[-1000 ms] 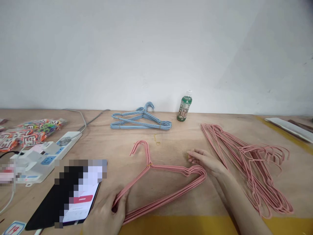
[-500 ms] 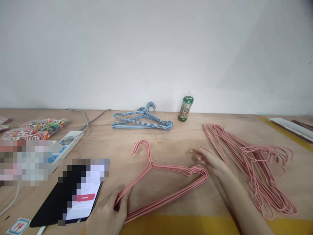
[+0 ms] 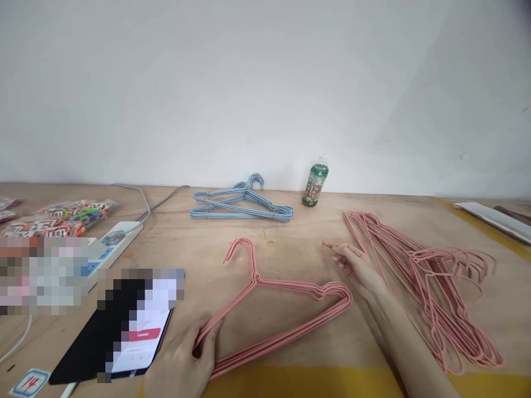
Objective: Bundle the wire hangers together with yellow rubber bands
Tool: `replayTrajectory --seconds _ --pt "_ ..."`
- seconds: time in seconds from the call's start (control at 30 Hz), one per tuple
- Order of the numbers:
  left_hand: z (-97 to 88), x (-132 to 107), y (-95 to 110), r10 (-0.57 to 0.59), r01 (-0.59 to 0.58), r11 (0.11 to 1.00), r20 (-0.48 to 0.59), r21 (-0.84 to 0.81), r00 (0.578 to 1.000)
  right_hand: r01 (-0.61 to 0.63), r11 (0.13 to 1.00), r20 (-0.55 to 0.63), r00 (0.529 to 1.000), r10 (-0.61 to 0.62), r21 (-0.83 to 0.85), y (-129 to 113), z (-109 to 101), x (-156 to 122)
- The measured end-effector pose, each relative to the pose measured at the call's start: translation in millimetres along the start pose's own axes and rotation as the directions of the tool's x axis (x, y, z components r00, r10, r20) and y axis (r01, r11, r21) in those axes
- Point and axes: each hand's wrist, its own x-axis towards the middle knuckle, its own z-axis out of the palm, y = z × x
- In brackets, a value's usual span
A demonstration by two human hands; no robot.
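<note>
A bundle of pink wire hangers (image 3: 286, 338) lies on the table in front of me, its hooks pointing away. A thin yellow rubber band (image 3: 256, 279) circles the bundle at its neck. My left hand (image 3: 182, 354) is closed around the bundle's left corner. To the right of the bundle, my right hand (image 3: 352, 265) is raised with its fingers pinched; a small yellowish loop, seemingly a rubber band (image 3: 323, 245), shows at the fingertips. Loose pink hangers (image 3: 431, 287) lie in a pile beyond my right forearm. More rubber bands (image 3: 270, 243) rest near the bundle's hooks.
A bundle of blue hangers (image 3: 243, 210) lies by the wall, with a green-labelled bottle (image 3: 315, 182) to its right. At left are a tablet (image 3: 103, 326), a power strip (image 3: 118, 240) and bags of colourful items (image 3: 74, 215). A white flat piece (image 3: 493, 218) lies at far right.
My right hand has lifted slightly and turned, with its fingertips a little farther from me. My left hand and the pink bundle have stayed in place.
</note>
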Motion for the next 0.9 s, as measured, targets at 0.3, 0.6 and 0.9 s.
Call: replayTrajectory --seconds 0.3,0.6,0.9 --pt "0.7 0.1 -1.0 0.01 -0.01 1.0 0.005 -0.007 1.0 0.142 0.984 0.007 0.99 -0.143 0.109 3.1 -4.1 3.8" --pt "1.6 -0.5 -1.3 0.029 -0.029 1.0 -0.03 0.002 0.999 0.174 0.97 0.105 0.976 -0.193 0.169 -1.6 1.9 -0.5" --pt "2.5 -0.6 -1.8 0.025 -0.024 1.0 -0.022 0.014 0.999 0.086 0.996 0.274 0.959 -0.078 -0.017 4.7 -1.3 -0.4"
